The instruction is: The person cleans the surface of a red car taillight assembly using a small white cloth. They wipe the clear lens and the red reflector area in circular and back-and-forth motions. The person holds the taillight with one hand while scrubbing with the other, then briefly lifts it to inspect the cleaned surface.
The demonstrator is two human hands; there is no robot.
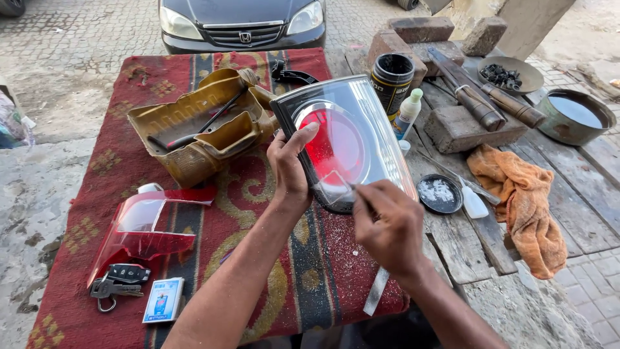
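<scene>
The tail-light unit (345,139), clear housing with a round red lens, stands tilted on its lower edge over the red patterned rug (77,304), near the middle of the table. Your left hand (290,171) grips its left rim, thumb stretched up across the red lens, fingers wrapped behind and out of sight. Your right hand (391,226) comes in from below, fingers curled and pinched on a thin tool (349,189) whose tip touches the lower lens face; a flat metal strip (377,291) pokes out under that wrist.

Left of the unit sits a tan moulded tray (194,129) holding a red-handled screwdriver (194,132). To the right, a small dark dish (439,194) carries white powder, a black can (392,77) stands open beside a white squeeze bottle (408,113), and a metal bowl (573,116) holds dark liquid.

A broken red lens piece (139,229), car keys (123,281) and a small card box (163,300) lie by the rug's near left corner. An orange rag (520,197) drapes the planks at the right; bare rug lies between your forearms and the near edge.
</scene>
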